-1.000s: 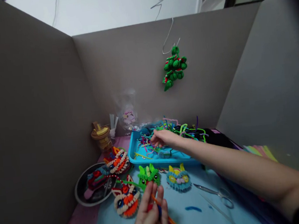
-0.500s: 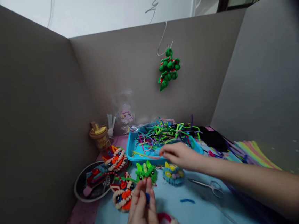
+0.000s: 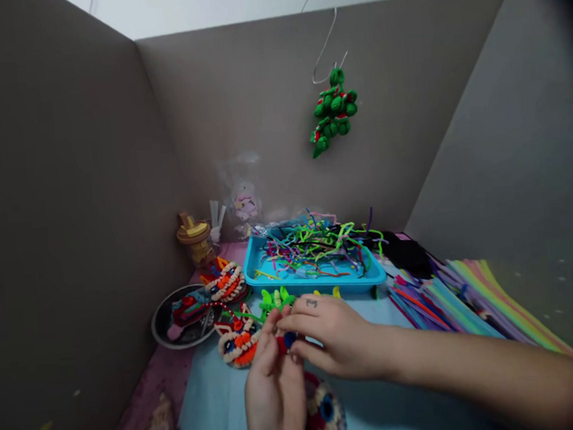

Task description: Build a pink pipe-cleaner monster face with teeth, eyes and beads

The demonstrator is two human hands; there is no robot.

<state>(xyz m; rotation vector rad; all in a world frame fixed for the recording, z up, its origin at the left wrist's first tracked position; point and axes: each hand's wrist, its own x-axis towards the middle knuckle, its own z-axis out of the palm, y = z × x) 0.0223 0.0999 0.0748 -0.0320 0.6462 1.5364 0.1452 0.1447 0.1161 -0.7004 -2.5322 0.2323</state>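
My left hand is low in the middle, its fingers pressed together around a small red and blue pipe-cleaner piece. My right hand reaches in from the right and pinches the same piece at its fingertips. Below the hands lies a fuzzy lion-head figure with a blue eye. Behind the hands sit a green figure and an orange and white lion head.
A blue tray full of loose pipe cleaners stands at the back. A round metal dish with more figures lies left. Bundles of straight pipe cleaners lie right. Grey cardboard walls enclose the table; a green ornament hangs on the back wall.
My right hand has drawn back from the blue tray to meet my left hand at the small piece. The view has tilted down slightly.
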